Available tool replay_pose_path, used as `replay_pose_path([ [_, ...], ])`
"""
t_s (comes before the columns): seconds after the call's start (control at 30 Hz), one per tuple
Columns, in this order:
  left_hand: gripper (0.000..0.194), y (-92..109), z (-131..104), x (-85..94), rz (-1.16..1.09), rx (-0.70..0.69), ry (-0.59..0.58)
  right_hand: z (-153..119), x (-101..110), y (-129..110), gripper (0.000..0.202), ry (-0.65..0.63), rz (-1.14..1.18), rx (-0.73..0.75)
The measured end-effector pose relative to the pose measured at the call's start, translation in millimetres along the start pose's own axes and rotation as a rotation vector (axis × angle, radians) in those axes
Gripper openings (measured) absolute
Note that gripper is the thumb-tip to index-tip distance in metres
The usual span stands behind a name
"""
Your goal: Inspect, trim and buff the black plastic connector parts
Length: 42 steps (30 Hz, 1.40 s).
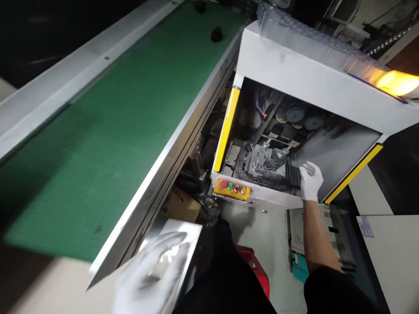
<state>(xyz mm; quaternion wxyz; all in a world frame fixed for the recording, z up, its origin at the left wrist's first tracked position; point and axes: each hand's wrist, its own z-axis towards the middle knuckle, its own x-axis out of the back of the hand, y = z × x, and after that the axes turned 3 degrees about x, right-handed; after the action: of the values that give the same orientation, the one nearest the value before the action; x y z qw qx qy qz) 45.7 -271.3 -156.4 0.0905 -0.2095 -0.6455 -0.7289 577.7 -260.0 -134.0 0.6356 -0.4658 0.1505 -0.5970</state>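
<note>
My left hand, in a white glove, is at the lower left beside the conveyor's end. Its fingers are curved and apart, with nothing seen in them; motion blurs it. Under and behind it lies a shiny metal-like surface. In the opening of a white machine, my right hand, also gloved in white, hovers at the right end of black bellows. Its fingers are loosely bent and apart, and I see no object in them. Left of the bellows is a dusty grey fixture; what sits on it is hard to make out.
A green conveyor belt with metal rails fills the left, carrying small dark parts at its far end. A yellow button box is on the machine's front edge. A red stool and a grey-and-teal unit stand below.
</note>
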Motion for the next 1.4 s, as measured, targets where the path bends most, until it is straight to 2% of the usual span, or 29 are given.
replay_pose_path([
  [0.03, 0.014, 22, 39, -24.0, -0.095, -0.117, -0.065, 37, -7, 10, 0.062, 0.01, 0.029, -0.039],
  [0.1, 0.014, 60, 123, -84.4, -0.229, -0.196, -0.187, 96, -26, 22, 0.073, -0.099, 0.114, -0.098],
  [0.17, 0.025, 90, 208, -155.6, -0.338, -0.123, -0.261, 135, -46, 25, 0.068, -0.293, 0.192, -0.12],
  [0.27, 0.068, 123, 316, -258.1, -0.497, 0.031, -0.439, 164, -69, 24, 0.041, -0.553, 0.229, -0.096],
  [0.33, 0.074, 139, 364, -308.6, -0.587, 0.018, -0.642, 170, -76, 25, 0.033, -0.645, 0.262, -0.106],
  [0.37, 0.068, 145, 380, -326.9, -0.62, 0.005, -0.756, 171, -78, 26, 0.032, -0.673, 0.296, -0.125],
  [0.43, 0.049, 155, 398, -351.0, -0.666, -0.03, -0.932, 171, -81, 29, 0.031, -0.704, 0.357, -0.158],
  [0.5, 0.037, 161, 401, -362.9, -0.703, -0.08, -0.99, 168, -83, 30, 0.027, -0.7, 0.392, -0.163],
  [0.57, 0.033, 162, 398, -368.2, -0.76, -0.113, -0.954, 165, -86, 30, 0.023, -0.652, 0.427, -0.167],
  [0.67, 0.029, 161, 393, -370.5, -0.824, -0.081, -0.9, 160, -90, 25, 0.021, -0.584, 0.472, -0.195],
  [0.87, 0.012, 169, 393, -365.9, -0.778, -0.115, -0.889, 155, -90, 17, 0.015, -0.55, 0.452, -0.212],
  [0.97, 0.013, 171, 389, -365.6, -0.824, -0.032, -0.873, 154, -90, 16, 0.015, -0.542, 0.476, -0.23],
  [1.1, 0.018, 173, 390, -362.1, -0.813, -0.024, -0.863, 155, -89, 18, 0.013, -0.55, 0.403, -0.198],
  [1.2, 0.016, 190, 400, -349.5, -0.894, -0.015, -0.856, 155, -89, 22, 0.013, -0.552, 0.398, -0.191],
  [1.23, 0.015, 199, 403, -344.0, -0.927, -0.039, -0.846, 155, -88, 23, 0.014, -0.551, 0.409, -0.194],
  [1.3, 0.012, 215, 405, -333.4, -0.909, -0.172, -0.87, 156, -87, 26, 0.016, -0.553, 0.402, -0.191],
  [1.4, 0.016, 221, 382, -321.3, -0.711, -0.377, -0.943, 160, -82, 27, 0.019, -0.544, 0.338, -0.192],
])
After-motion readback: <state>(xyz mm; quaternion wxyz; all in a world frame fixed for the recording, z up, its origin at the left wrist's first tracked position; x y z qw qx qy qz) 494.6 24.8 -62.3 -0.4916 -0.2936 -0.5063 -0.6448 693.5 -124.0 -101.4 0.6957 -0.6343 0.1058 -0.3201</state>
